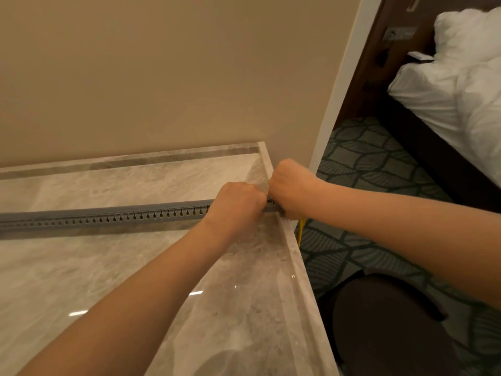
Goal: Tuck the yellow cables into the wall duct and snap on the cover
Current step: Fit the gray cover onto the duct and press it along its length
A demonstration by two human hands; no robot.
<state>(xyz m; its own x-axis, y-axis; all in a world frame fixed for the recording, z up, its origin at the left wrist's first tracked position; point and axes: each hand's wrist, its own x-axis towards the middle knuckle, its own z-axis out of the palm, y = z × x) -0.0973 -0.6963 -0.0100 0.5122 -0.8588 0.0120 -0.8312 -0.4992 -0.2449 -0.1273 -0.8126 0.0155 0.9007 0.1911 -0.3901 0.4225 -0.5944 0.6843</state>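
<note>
A long grey slotted cable duct (108, 217) lies across the marble counter (81, 267), running from the left edge to the counter's right rim. A cover strip sits along its top. My left hand (235, 204) is closed over the duct near its right end. Right beside it, my right hand (291, 188) grips the very end of the duct at the counter's edge. A short piece of yellow cable (300, 232) hangs down below my right hand, past the counter's rim. Whatever cable runs inside the duct is hidden.
A beige wall (162, 77) rises behind the counter and ends at a white corner trim (341, 85). To the right lie patterned green carpet (360, 158), a dark round stool (379, 321) and a bed with white linen (455, 85).
</note>
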